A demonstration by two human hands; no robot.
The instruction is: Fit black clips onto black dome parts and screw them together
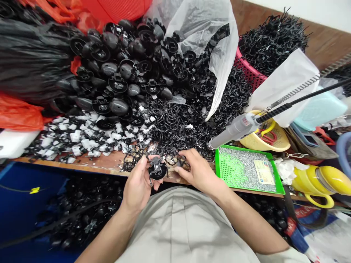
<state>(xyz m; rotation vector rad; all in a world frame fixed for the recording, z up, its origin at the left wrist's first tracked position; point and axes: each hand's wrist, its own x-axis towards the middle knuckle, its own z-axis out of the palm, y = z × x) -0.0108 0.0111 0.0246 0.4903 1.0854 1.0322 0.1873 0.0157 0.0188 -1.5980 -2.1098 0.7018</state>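
My left hand point(138, 182) holds a round black plastic part point(158, 168) over the table's front edge, its inner side facing up. Just to the right, my right hand point(197, 171) has thumb and fingers curled around a small dark piece point(184, 163), too small to make out well. Small black curved parts point(175, 124) are heaped beyond both hands. A pile of white and black pieces point(79, 137) lies to the left, with many black rounded housings point(117, 82) behind it.
A grey electric screwdriver point(233, 131) hangs at the right on a coiled cord. Below it lies a green tray point(279, 179) of small screws. Farther right are a yellow basket point(282, 142) and a yellow bottle point(312, 180). A blue bin point(19, 215) stands below left.
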